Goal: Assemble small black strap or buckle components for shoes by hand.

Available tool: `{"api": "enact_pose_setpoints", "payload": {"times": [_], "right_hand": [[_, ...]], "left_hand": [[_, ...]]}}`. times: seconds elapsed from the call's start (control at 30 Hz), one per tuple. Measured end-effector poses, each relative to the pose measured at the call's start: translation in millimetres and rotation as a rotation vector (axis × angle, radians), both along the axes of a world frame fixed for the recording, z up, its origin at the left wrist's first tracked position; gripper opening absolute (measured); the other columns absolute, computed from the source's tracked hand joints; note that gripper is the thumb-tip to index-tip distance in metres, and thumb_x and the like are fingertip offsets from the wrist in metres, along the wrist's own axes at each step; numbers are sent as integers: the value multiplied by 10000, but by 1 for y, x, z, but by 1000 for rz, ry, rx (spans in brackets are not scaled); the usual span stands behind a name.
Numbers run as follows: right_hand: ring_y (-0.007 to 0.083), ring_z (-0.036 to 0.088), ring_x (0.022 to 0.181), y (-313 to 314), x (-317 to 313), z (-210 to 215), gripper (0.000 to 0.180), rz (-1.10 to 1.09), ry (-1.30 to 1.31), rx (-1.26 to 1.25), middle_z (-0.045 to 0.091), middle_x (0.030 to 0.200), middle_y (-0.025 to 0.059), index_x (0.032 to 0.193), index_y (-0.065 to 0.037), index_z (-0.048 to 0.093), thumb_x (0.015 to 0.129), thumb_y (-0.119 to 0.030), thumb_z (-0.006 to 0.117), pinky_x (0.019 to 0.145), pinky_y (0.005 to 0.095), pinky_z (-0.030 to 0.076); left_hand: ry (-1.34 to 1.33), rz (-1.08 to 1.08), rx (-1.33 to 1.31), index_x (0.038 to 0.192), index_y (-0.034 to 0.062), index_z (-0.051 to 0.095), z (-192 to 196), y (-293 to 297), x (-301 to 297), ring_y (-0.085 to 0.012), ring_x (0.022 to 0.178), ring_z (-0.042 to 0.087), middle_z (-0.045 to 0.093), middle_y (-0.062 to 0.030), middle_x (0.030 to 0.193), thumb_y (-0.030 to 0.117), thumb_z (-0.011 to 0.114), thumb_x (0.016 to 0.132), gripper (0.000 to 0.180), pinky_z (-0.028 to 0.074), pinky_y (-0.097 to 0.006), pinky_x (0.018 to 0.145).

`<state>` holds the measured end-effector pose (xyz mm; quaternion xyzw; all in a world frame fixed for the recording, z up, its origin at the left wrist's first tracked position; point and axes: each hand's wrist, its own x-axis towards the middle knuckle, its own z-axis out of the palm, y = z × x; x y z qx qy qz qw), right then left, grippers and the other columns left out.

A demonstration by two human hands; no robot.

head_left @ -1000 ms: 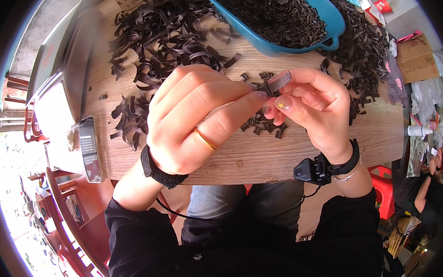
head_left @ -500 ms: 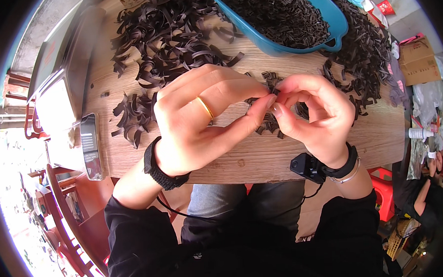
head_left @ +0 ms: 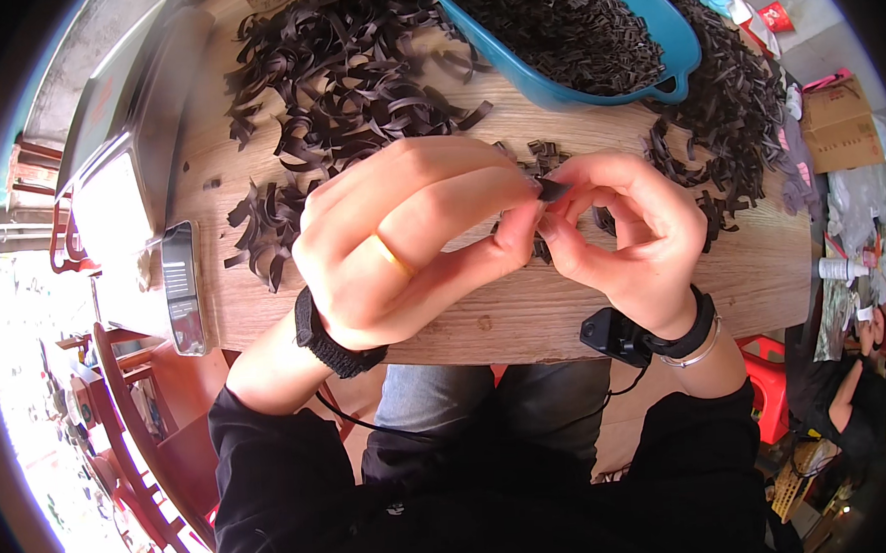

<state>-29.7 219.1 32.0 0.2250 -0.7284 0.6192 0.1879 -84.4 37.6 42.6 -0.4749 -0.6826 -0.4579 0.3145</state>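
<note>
While left grip [head_left: 401, 244] pinches dark strip [head_left: 556, 189] | right grip [head_left: 646, 226] touches, near-closed

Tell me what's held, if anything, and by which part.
A small dark strip, held among the fingertips of the left hand and right hand. One part shows between them; fingers hide the rest, so each hand's exact hold cannot be told.

Matt strips [head_left: 364, 105] and a smooth plastic basin [head_left: 518, 79] are carried near the far edge of the wood-grained table [head_left: 506, 333].
</note>
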Motion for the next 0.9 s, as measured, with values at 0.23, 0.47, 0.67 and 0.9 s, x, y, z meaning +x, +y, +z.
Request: {"api": "enact_pose_setpoints", "payload": {"times": [0.23, 0.47, 0.67, 0.9], "right_hand": [[91, 621, 705, 2, 0, -1, 284, 47, 24, -23, 640, 872, 78, 985, 67, 586, 728, 105, 702, 639, 210, 494], [117, 625, 768, 8, 1, -1, 316, 52, 45, -114, 621, 952, 111, 1023, 82, 570, 734, 120, 690, 713, 232, 517], [116, 625, 758, 8, 1, -1, 313, 60, 35, -102, 625, 951, 111, 1026, 85, 571, 739, 117, 690, 716, 231, 516], [147, 653, 807, 6, -1, 1, 240, 69, -39, -76, 639, 945, 123, 1049, 85, 577, 818, 87, 641, 724, 239, 527]], "left_hand": [[-94, -75, -93, 931, 3, 595, 9, -9, 5, -247, 810, 682, 674, -195, 933, -81, 723, 708, 271, 560, -300, 666], [107, -19, -212, 938, 46, 662, 14, -8, -1, -204, 765, 683, 682, -104, 929, -4, 743, 694, 261, 564, -264, 626], [157, 12, -262, 896, 47, 699, 11, -7, -2, -204, 754, 679, 660, -82, 923, 4, 745, 646, 258, 567, -266, 620], [52, -38, -261, 887, 34, 702, 17, -7, -1, -202, 778, 680, 667, -91, 931, -14, 706, 657, 235, 571, -269, 641]]}}
